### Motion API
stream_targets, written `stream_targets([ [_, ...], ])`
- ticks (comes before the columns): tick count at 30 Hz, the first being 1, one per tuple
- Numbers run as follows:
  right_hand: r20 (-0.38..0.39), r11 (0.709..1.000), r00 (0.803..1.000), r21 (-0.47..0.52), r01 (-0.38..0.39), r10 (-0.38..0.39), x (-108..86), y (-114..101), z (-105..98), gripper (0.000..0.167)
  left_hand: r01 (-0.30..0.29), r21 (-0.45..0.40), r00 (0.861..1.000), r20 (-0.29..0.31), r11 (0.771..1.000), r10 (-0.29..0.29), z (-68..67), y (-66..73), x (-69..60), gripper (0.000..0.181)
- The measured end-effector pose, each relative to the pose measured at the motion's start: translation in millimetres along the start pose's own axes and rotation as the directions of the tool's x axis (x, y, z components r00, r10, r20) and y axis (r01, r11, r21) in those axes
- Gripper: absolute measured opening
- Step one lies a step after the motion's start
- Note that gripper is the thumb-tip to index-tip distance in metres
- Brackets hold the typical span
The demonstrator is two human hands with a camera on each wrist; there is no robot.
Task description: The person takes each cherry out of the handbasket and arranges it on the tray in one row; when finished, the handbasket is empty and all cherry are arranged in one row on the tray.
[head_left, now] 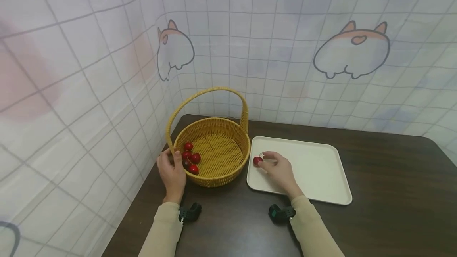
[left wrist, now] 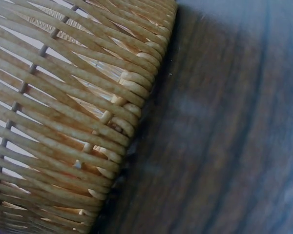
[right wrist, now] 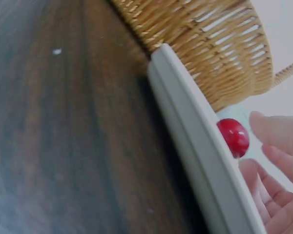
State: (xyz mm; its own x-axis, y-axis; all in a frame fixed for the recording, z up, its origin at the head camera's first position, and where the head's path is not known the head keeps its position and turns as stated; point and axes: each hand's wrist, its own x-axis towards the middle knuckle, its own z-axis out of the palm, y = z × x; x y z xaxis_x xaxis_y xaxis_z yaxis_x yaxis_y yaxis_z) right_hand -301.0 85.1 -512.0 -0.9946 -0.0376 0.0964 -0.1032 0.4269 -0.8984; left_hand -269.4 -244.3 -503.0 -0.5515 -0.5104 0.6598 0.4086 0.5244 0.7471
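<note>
Dark tabletop [head_left: 228, 221]: left hand [head_left: 171, 175] grips the basket [head_left: 219, 152]; right of it, right hand [head_left: 281, 171] parts fingers beside the tray's [head_left: 314, 162] cherry [head_left: 257, 161].

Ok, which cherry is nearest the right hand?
The lone cherry at the left end of the white tray, beside the right hand; the other cherries in view lie inside the yellow basket.

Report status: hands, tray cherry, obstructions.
Left hand grips wicker basket. Right hand at lone cherry on white tray, no firm pinch visible. Nothing visible in the way.
</note>
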Motion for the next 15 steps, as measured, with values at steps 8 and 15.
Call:
stream_targets([
  [8, -0.09, 0.983, 0.995, 0.183, -0.028, 0.045, -1.4, -6.6, -10.6, 0.033, 0.001, -0.019, 1.0, 0.006, 1.0, 0.0, 2.1, -1.4, -0.5, 0.046],
  [15, -0.157, 0.96, 0.988, 0.277, 0.034, 0.01, -5.0, -31.2, -4.7, 0.025, 0.004, -0.023, 1.0, -0.002, 1.0, -0.004, -1.1, -2.5, 0.3, 0.037],
])
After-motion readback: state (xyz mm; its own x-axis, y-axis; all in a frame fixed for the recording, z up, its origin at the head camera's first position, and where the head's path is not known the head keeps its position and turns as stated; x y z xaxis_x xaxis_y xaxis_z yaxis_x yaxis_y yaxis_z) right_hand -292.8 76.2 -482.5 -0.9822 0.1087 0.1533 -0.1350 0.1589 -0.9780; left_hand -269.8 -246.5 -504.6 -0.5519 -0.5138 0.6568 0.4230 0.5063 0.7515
